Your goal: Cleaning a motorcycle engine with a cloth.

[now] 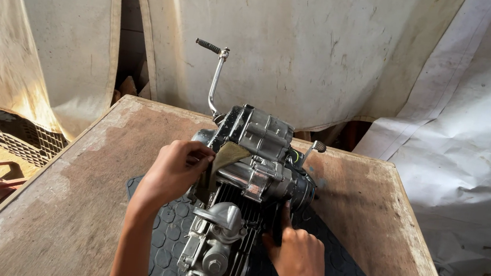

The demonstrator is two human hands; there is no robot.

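- On black rubber mat (340, 273), wooden table (71, 199): small engine (247, 186), kick lever (215, 75) far side.
- L hand (173, 170) pinching olive rag (225, 157) against engine.
- R hand (300, 260) fingers narrow, pressing engine's right side.

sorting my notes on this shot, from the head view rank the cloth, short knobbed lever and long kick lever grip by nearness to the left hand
1. Cloth, touching the left hand, on the engine.
2. Short knobbed lever, on the engine's right.
3. Long kick lever grip, high at the back.

The table (65, 199) is a worn wooden surface with raised edges. A black rubber mat (334, 272) with a hexagon pattern lies flat on it. A small motorcycle engine (248, 174) rests on the mat.
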